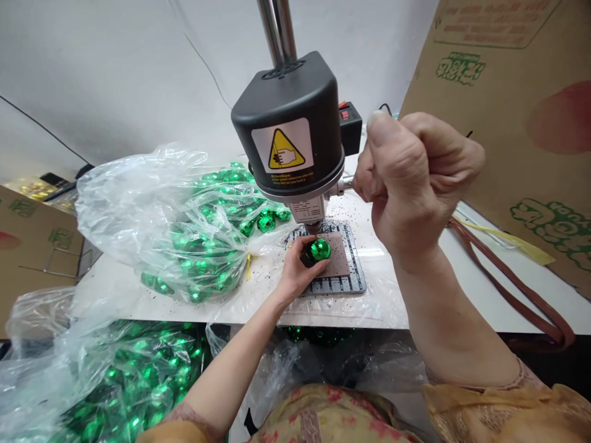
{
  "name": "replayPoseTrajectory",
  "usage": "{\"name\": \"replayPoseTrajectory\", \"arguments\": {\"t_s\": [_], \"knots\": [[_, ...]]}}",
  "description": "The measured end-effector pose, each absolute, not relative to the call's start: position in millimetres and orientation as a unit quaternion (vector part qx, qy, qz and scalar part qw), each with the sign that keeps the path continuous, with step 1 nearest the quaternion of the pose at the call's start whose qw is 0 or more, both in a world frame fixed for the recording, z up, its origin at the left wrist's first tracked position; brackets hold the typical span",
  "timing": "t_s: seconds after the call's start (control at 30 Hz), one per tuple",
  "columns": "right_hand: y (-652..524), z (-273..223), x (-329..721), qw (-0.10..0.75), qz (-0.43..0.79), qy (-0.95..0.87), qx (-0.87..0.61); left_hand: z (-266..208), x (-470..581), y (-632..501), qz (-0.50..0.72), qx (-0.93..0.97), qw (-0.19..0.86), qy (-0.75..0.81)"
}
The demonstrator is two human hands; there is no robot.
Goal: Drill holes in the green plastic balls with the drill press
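Note:
My left hand (299, 269) grips a shiny green ball (320, 250) between thumb and fingers. The ball rests at a brown square board (340, 253) on the slotted grey base plate (356, 271) of a small bench drill press (286, 117). Right above the ball is the lower end of the press; its tip is hard to make out. My right hand (410, 166), raised at the machine's right side, is closed around the feed lever (345, 184), whose outer end is hidden in the fist.
A clear plastic bag (138, 197) of green balls lies left on the white table (272, 312). Below the front edge is another bag of green balls (143, 369). Cardboard boxes (498, 80) stand on the right; a brown strap (512, 283) hangs over the edge. Dark specks surround the base.

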State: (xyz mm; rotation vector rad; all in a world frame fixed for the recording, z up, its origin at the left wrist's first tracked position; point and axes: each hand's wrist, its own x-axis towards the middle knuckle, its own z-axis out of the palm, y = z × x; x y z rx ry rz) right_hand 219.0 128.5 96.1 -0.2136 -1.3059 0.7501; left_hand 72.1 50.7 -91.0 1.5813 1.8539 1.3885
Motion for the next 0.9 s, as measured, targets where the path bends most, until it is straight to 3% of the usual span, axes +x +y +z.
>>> {"name": "replayPoseTrajectory", "arguments": {"t_s": [0.23,0.53,0.9], "knots": [[128.8,96.1,219.8,0.72,0.361,-0.584,-0.1,-98.0,78.6,52.6,0.521,0.52,0.226,0.639],[124.3,66.3,224.0,0.732,0.275,-0.614,-0.105,-96.7,77.6,50.7,0.518,0.539,0.228,0.624],[125.5,56.1,218.7,0.766,0.27,-0.583,-0.024,-94.1,79.1,50.3,0.519,0.542,0.219,0.624]]}}
